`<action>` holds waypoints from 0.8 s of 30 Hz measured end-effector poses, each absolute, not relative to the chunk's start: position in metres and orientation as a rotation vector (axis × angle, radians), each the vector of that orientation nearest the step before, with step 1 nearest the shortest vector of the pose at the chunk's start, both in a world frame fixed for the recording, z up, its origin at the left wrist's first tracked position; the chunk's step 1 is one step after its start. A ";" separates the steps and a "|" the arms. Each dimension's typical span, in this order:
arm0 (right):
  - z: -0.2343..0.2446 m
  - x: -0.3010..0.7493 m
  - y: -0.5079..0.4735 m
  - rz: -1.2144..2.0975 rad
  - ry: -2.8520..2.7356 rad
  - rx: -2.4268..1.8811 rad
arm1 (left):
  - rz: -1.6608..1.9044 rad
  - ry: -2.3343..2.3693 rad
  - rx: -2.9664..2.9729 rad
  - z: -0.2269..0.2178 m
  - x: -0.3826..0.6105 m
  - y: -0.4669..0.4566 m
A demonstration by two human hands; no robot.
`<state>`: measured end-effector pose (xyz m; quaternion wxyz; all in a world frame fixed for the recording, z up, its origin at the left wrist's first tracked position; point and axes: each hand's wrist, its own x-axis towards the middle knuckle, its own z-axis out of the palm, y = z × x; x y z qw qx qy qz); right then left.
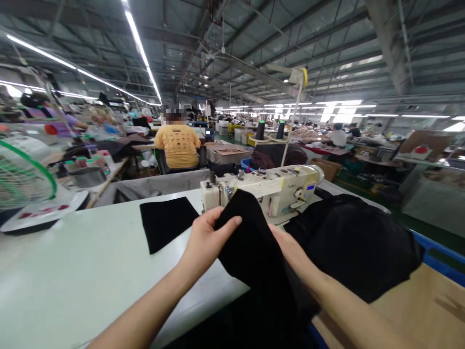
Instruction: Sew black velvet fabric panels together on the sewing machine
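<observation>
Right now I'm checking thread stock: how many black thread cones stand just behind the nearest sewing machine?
2: the left cone and the right cone, side by side beyond the sewing machine. More could be hidden.

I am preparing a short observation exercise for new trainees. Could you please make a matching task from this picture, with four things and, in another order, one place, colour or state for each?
1. left hand
2. sewing machine
3. fan
4. co-worker's shirt

A. partly hidden behind the black cloth
B. yellow
C. pinching the black cloth
D. green-rimmed, at the left edge

Right pairs: 1-C, 2-A, 3-D, 4-B
</observation>
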<state>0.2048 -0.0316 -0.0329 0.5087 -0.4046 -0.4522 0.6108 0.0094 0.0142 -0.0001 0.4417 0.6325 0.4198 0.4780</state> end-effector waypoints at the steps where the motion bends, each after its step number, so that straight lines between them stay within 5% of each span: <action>1: -0.027 0.205 -0.033 1.414 -1.062 -0.937 | 1.234 1.074 1.546 0.009 0.000 0.015; 6: -0.016 0.202 -0.044 1.296 -1.122 -0.737 | 1.369 1.205 1.525 0.044 -0.036 0.011; 13: -0.038 0.193 -0.009 1.054 -1.188 -1.081 | 1.279 1.297 1.656 0.049 -0.064 0.015; 19: -0.005 0.203 0.020 0.601 -1.373 -1.160 | 1.045 1.461 2.244 0.076 -0.084 0.035; 24: 0.026 0.206 0.028 0.641 -1.338 -1.012 | 0.981 1.448 2.261 0.113 -0.075 0.039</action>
